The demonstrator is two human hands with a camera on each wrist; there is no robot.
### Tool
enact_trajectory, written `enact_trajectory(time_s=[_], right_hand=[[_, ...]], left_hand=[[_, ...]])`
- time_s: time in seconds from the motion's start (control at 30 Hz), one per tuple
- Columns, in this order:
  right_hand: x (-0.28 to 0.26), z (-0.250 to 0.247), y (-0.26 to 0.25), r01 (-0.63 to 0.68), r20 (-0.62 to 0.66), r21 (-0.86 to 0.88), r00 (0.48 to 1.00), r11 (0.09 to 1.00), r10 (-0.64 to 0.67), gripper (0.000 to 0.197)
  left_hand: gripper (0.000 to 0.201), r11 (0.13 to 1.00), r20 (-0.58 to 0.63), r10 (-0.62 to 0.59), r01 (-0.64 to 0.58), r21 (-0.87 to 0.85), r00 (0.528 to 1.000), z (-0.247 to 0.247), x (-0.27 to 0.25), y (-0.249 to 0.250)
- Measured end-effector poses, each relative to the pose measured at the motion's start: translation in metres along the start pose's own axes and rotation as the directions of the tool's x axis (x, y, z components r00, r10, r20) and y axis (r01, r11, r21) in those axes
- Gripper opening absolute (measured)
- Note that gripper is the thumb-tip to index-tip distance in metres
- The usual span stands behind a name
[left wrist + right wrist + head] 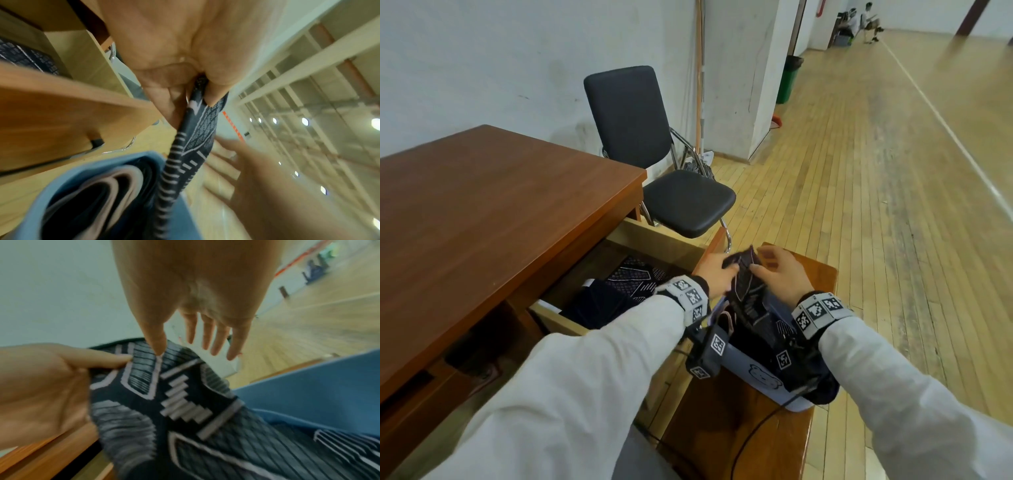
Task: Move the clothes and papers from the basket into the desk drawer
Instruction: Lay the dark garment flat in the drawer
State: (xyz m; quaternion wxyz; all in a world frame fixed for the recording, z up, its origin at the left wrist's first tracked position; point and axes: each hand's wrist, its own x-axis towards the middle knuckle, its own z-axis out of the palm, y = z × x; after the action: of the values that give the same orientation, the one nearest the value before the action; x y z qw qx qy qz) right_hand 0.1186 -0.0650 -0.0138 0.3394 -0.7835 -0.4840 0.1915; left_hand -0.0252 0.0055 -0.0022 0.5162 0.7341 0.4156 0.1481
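Note:
A dark patterned garment (748,291) with pale lines rises out of the light blue basket (753,371), which stands on a wooden stool. My left hand (714,274) pinches the garment's (197,129) top edge between thumb and fingers. My right hand (779,272) hovers at the cloth (164,402) with straight, spread fingers (207,331); its thumb tip touches the fabric. The desk drawer (650,240) stands pulled out to the left of the basket, with dark patterned clothes (633,274) lying inside. Folded dark and pinkish items (98,191) sit in the basket (68,183). No papers are visible.
A brown desk (482,212) fills the left. A black chair (654,161) stands behind the drawer. The wooden stool (739,428) carries the basket; a black cable runs down its front. Wooden floor spreads to the right, and people sit far off.

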Motion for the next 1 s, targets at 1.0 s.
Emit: enact_trajectory(time_s=[1.0], right_hand=[[0.081,0.101,-0.092,-0.153,0.270,-0.043,0.950,0.987,0.159,0.017]], left_hand=[[0.021,0.933,-0.384,-0.354,0.294,-0.206,0.853,-0.162,0.026,-0.104]])
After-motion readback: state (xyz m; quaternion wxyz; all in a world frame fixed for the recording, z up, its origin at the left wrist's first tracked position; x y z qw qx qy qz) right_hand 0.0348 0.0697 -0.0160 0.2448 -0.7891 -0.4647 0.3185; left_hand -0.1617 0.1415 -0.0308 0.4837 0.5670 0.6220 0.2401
